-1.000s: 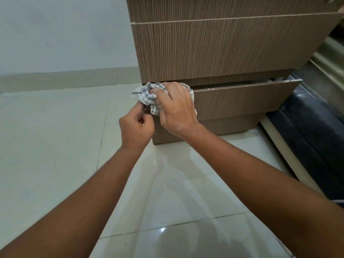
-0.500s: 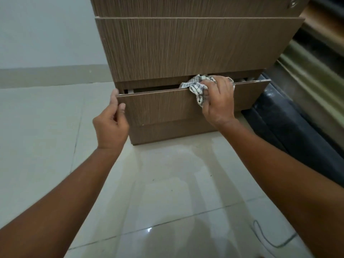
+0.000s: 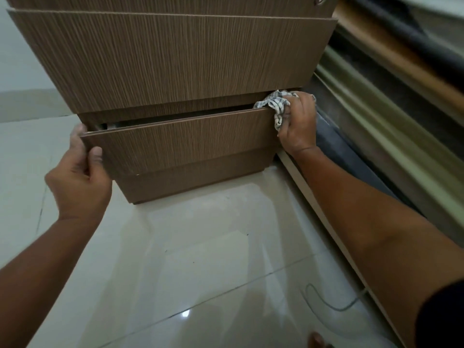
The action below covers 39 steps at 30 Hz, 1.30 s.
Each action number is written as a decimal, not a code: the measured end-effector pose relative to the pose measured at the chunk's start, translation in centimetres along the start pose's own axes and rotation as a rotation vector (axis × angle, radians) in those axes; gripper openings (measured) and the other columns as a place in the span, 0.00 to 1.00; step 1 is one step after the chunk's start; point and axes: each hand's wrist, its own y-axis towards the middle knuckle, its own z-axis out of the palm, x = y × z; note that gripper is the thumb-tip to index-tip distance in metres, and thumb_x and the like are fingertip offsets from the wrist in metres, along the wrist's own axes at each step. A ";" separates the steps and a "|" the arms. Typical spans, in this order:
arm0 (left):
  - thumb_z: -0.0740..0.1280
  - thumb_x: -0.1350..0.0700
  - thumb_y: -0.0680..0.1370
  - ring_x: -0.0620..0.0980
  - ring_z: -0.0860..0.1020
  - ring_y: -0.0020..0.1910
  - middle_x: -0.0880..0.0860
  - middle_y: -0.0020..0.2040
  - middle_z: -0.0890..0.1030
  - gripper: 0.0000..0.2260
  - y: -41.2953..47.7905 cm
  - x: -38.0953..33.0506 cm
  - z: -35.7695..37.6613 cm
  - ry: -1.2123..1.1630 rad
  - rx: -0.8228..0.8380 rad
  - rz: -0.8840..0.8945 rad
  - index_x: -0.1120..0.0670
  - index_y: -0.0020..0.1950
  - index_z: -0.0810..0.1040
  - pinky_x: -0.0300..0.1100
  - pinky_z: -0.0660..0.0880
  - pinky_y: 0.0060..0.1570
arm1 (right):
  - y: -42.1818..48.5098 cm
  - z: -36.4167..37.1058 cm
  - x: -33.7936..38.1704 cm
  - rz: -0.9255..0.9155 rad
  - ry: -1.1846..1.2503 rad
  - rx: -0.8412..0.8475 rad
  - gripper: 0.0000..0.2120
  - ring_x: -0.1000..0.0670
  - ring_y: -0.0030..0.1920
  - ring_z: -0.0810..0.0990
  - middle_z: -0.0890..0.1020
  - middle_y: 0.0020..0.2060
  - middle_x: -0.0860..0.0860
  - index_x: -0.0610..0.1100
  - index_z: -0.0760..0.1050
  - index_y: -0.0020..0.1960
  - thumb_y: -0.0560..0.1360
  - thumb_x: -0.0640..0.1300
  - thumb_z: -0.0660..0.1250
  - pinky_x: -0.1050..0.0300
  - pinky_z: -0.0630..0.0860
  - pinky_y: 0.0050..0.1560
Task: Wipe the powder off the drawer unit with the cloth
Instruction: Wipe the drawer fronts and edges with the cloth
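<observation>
A brown wood-grain drawer unit (image 3: 175, 61) stands on the tiled floor. Its bottom drawer (image 3: 185, 139) is pulled out a little, with a dark gap above its front panel. My left hand (image 3: 77, 177) grips the left end of that drawer front, thumb on the face. My right hand (image 3: 298, 124) presses a crumpled white-and-grey checked cloth (image 3: 275, 106) onto the top right corner of the drawer front. No powder shows on the wood from here.
Glossy pale floor tiles (image 3: 200, 247) lie in front of the unit. To the right run a dark padded object (image 3: 351, 159) and stacked boards or rails (image 3: 391, 101). A thin grey cable (image 3: 326, 302) lies on the floor at lower right.
My right hand has slid the cloth along the drawer's top edge from the left end to the right corner. My left hand let go of the cloth and took the drawer's left end.
</observation>
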 end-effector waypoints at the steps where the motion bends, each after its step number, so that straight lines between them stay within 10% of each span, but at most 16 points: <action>1: 0.59 0.55 0.85 0.58 0.83 0.55 0.60 0.57 0.84 0.20 0.0 0.0 0.0 0.010 0.002 0.005 0.56 0.77 0.69 0.50 0.80 0.59 | 0.0 -0.1 -0.4 0.018 0.005 -0.002 0.14 0.42 0.53 0.75 0.79 0.53 0.39 0.37 0.77 0.56 0.82 0.43 0.56 0.46 0.73 0.58; 8: 0.63 0.53 0.83 0.51 0.82 0.61 0.54 0.62 0.83 0.26 -0.4 0.7 0.3 -0.050 0.024 -0.043 0.51 0.81 0.62 0.55 0.78 0.65 | 0.4 -2.0 -2.8 0.534 0.107 -0.127 0.18 0.37 0.52 0.76 0.76 0.53 0.35 0.31 0.75 0.54 0.78 0.41 0.52 0.57 0.70 0.55; 11: 0.62 0.53 0.82 0.35 0.78 0.60 0.34 0.62 0.80 0.27 -0.4 0.8 0.5 -0.038 0.020 -0.078 0.44 0.81 0.60 0.47 0.75 0.67 | 0.5 -2.9 -1.1 0.670 0.262 -0.323 0.22 0.43 0.55 0.76 0.75 0.58 0.34 0.30 0.74 0.62 0.79 0.43 0.50 0.68 0.71 0.55; 14: 0.63 0.57 0.82 0.27 0.75 0.57 0.25 0.62 0.74 0.25 -0.5 0.5 0.8 -0.018 -0.038 -0.052 0.53 0.80 0.64 0.27 0.67 0.65 | 1.1 -3.0 1.3 0.506 0.255 -0.432 0.17 0.47 0.55 0.76 0.76 0.58 0.34 0.30 0.73 0.65 0.82 0.37 0.54 0.76 0.67 0.56; 16: 0.63 0.62 0.81 0.34 0.75 0.60 0.37 0.67 0.75 0.24 -0.3 0.2 1.1 -0.003 -0.068 -0.019 0.65 0.77 0.66 0.18 0.62 0.62 | 1.7 -2.5 3.1 0.389 0.266 -0.460 0.16 0.45 0.57 0.77 0.76 0.59 0.35 0.30 0.71 0.66 0.83 0.36 0.55 0.63 0.73 0.61; 18: 0.63 0.64 0.81 0.22 0.73 0.54 0.21 0.58 0.72 0.23 0.1 0.0 1.2 -0.002 -0.063 0.007 0.69 0.76 0.66 0.15 0.60 0.58 | 1.7 -1.8 5.7 0.305 0.307 -0.449 0.15 0.41 0.58 0.77 0.75 0.58 0.34 0.28 0.69 0.67 0.83 0.34 0.56 0.49 0.74 0.63; 25: 0.62 0.65 0.83 0.48 0.75 0.43 0.52 0.45 0.77 0.23 1.9 0.4 1.0 0.057 0.002 -0.018 0.66 0.77 0.64 0.16 0.64 0.49 | -0.8 2.0 17.7 0.271 0.576 -0.410 0.16 0.45 0.64 0.75 0.73 0.62 0.36 0.30 0.69 0.69 0.81 0.29 0.58 0.58 0.71 0.68; 29: 0.62 0.69 0.81 0.48 0.71 0.35 0.64 0.36 0.77 0.24 2.0 1.1 0.0 0.101 0.076 0.005 0.66 0.78 0.63 0.18 0.64 0.43 | -3.9 5.0 22.5 0.069 0.626 -0.161 0.19 0.38 0.64 0.73 0.69 0.64 0.33 0.31 0.70 0.70 0.79 0.33 0.59 0.45 0.71 0.69; 35: 0.60 0.73 0.78 0.46 0.79 0.40 0.59 0.43 0.83 0.28 2.4 2.4 -1.2 0.125 0.162 0.087 0.66 0.79 0.62 0.19 0.69 0.51 | -8.4 11.1 25.9 -0.307 0.531 -0.030 0.17 0.35 0.70 0.68 0.70 0.69 0.37 0.34 0.74 0.68 0.81 0.36 0.62 0.39 0.71 0.68; 39: 0.61 0.74 0.76 0.23 0.76 0.43 0.42 0.46 0.79 0.30 2.5 3.0 -1.2 0.127 0.173 0.092 0.65 0.79 0.63 0.16 0.66 0.55 | -8.8 13.4 26.0 -0.408 0.281 0.064 0.25 0.38 0.76 0.63 0.74 0.70 0.37 0.41 0.75 0.69 0.73 0.31 0.71 0.43 0.78 0.48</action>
